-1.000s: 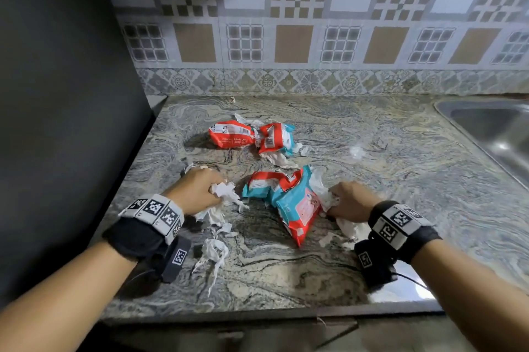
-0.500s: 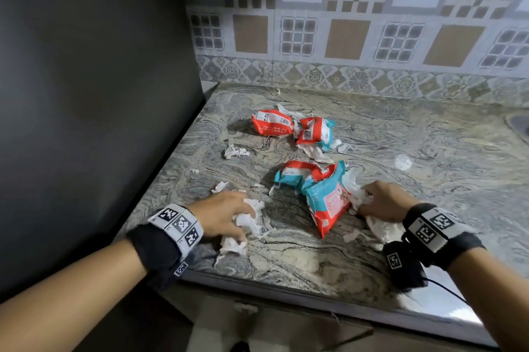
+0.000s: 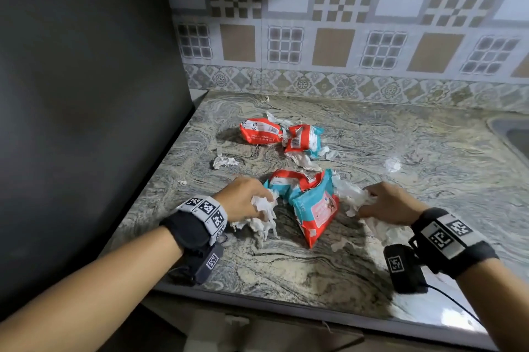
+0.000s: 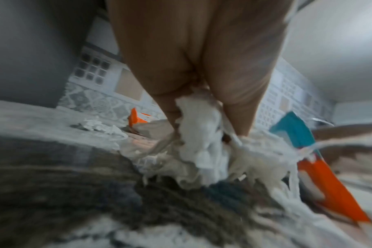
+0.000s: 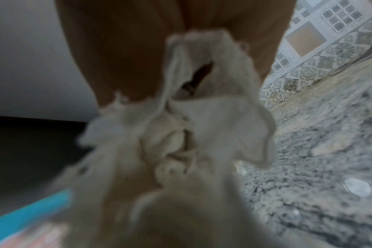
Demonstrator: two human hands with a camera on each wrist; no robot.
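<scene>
My left hand (image 3: 246,202) grips a bunch of torn white paper scraps (image 3: 264,215) on the marble counter (image 3: 415,179); the left wrist view shows the white wad (image 4: 202,151) hanging from the curled fingers. My right hand (image 3: 383,202) grips another wad of white scraps (image 3: 353,198), which fills the right wrist view as a crumpled white mass (image 5: 191,134). Between the hands lies a torn teal and red wrapper (image 3: 312,202). Farther back lie a red wrapper (image 3: 259,131) and a red and teal wrapper (image 3: 305,138).
A loose crumpled scrap (image 3: 224,162) lies left of centre, with smaller bits around it. A dark cabinet side (image 3: 86,94) bounds the counter on the left, a tiled wall (image 3: 343,36) at the back. A steel sink (image 3: 512,137) sits at far right. The counter's front edge (image 3: 286,298) is near my wrists.
My left hand swept its scraps toward the front edge, then back up beside the teal wrapper. The right hand stayed on its wad. The head view shifted left.
</scene>
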